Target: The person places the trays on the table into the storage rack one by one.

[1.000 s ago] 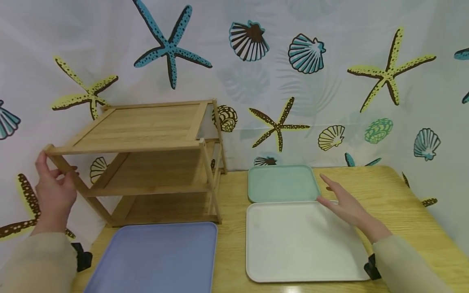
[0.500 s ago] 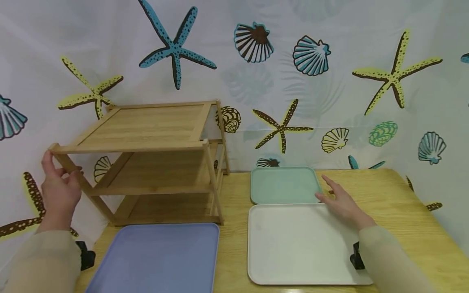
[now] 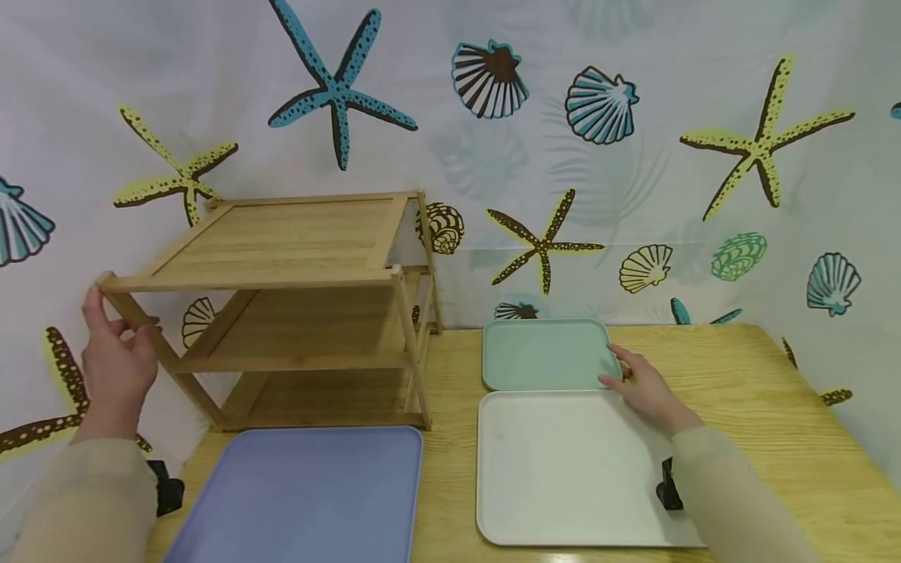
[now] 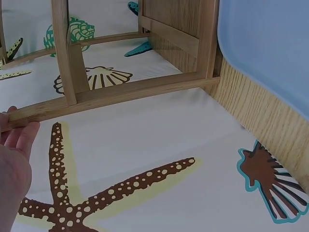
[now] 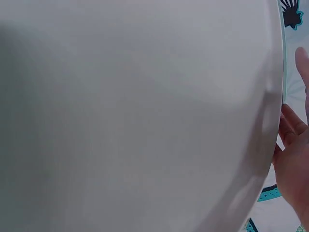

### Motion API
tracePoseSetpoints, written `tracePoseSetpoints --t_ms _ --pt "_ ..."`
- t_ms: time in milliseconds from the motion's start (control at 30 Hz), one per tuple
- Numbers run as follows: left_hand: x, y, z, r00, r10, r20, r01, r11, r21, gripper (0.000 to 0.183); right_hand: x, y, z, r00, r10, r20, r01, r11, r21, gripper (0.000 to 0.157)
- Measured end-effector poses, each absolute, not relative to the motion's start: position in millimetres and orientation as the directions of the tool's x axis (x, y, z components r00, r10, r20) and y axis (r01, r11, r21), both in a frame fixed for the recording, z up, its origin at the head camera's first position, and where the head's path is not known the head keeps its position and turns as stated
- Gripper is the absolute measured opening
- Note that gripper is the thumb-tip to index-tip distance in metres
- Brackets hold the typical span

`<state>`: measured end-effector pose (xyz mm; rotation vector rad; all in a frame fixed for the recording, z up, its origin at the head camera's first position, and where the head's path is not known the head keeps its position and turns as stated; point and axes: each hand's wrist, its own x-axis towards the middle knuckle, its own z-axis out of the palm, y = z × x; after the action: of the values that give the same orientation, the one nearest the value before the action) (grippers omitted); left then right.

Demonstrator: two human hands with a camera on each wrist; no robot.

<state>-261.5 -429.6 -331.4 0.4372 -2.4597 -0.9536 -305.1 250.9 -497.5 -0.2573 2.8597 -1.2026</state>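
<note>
My left hand (image 3: 120, 360) grips the front left leg of a three-tier wooden shelf rack (image 3: 281, 238), just under its top corner. In the left wrist view, fingers (image 4: 21, 137) curl round the end of that leg (image 4: 140, 93). At the right end of a small green tray (image 3: 545, 356) is my right hand (image 3: 651, 395), its thumb and fingers spread right at the rim. A larger white tray (image 3: 563, 469) lies in front of the green one, partly under the right forearm. This white tray fills most of the right wrist view, with the hand (image 5: 294, 166) beyond its edge.
A blue tray (image 3: 303, 493) lies in front of the rack on the wood-grain table (image 3: 450, 453). Behind and at both sides hangs a white cloth (image 3: 662, 188) printed with starfish and shells. Black wrist cameras sit at both sleeves.
My right hand has moved left and inward, from above the white tray's far right corner to the green tray's right rim. The left hand keeps its grip on the rack; the view has shifted slightly.
</note>
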Motion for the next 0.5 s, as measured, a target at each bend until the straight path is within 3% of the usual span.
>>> tracePoseSetpoints --t_ms 500 --pt "-260.2 -428.5 -331.6 -0.839 -0.446 0.312 -0.126 0.717 0.685 0.072 -312.0 252.4 -503.5 -0.994 -0.097 0.058 -0.11 0.719 -0.687 0.048"
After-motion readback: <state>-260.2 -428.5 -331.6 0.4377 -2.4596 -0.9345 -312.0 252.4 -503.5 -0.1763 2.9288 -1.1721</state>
